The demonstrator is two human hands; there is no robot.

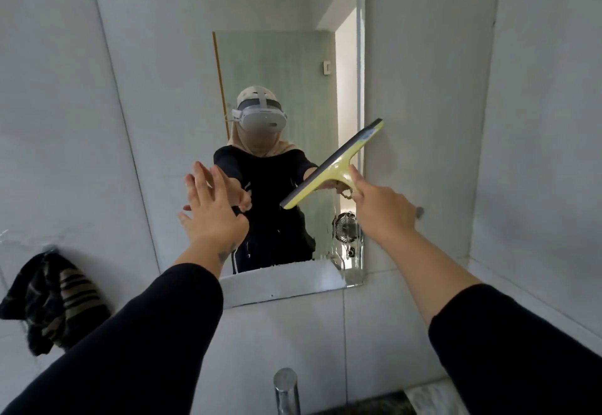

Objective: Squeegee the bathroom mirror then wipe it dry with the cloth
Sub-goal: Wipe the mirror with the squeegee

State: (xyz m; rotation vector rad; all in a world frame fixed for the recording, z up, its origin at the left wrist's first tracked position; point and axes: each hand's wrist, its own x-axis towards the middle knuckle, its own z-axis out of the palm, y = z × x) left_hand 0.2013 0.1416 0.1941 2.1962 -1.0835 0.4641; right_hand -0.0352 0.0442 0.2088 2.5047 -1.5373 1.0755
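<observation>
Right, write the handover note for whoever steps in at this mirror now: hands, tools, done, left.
Right hand: closed on the handle of the yellow squeegee, blade tilted against the right part of the mirror.
Left hand: open, empty, flat at the glass.
Cloth: dark striped, hanging on the wall at lower left, untouched.
Done: squeegeeing under way; how much is cleared cannot be told.
Left: water streaks show near the lower right corner; finish the squeegee passes, then wipe dry with the cloth.
</observation>
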